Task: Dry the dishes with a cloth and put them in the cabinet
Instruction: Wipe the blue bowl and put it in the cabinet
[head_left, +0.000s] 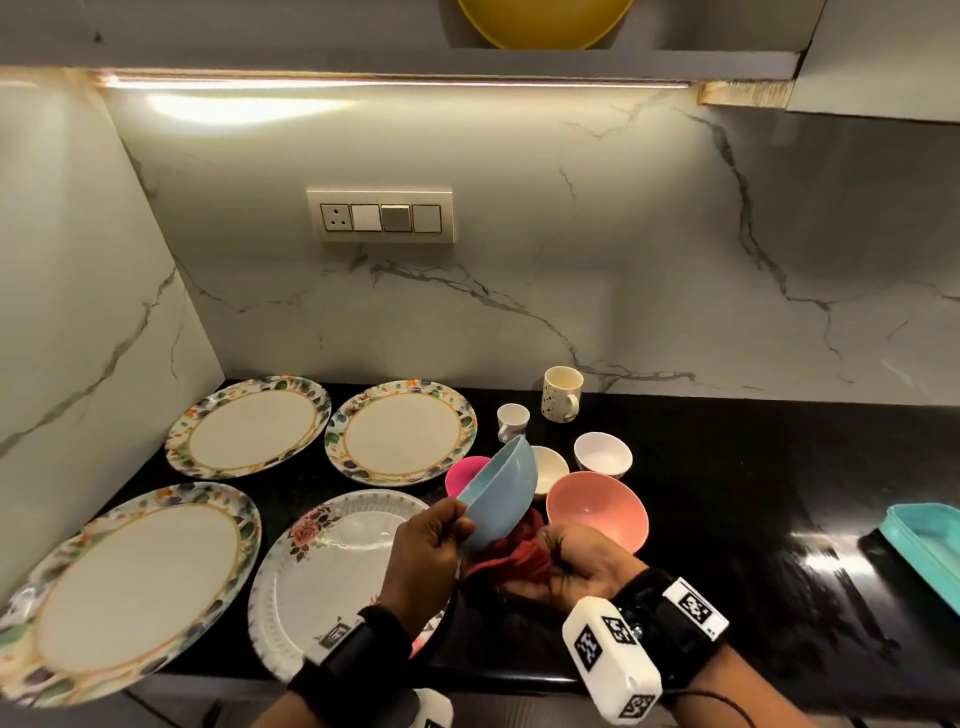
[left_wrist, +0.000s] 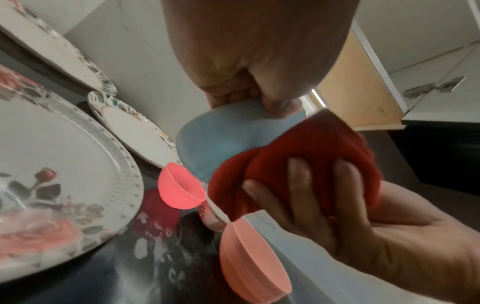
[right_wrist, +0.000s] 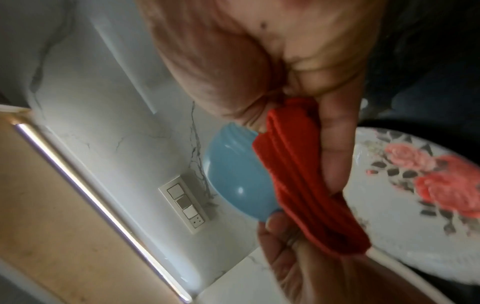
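Left hand (head_left: 423, 540) is pinching the near rim of the blue bowl (head_left: 503, 496), holding it tilted above the counter (head_left: 727, 493). Right hand (head_left: 576, 564) is gripping the bunched red cloth (head_left: 519, 556) against its underside. Likely risk: the thin rim pinch slipping under wiping pressure, dropping the bowl onto the peach bowl (head_left: 597, 506) just right.

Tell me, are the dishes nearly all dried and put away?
Not nearly. One yellow dish already sits in the cabinet above. Right now the left hand holds the blue bowl while the right hand rubs it with the red cloth. Still waiting on the counter: four plates, four more bowls and two cups.
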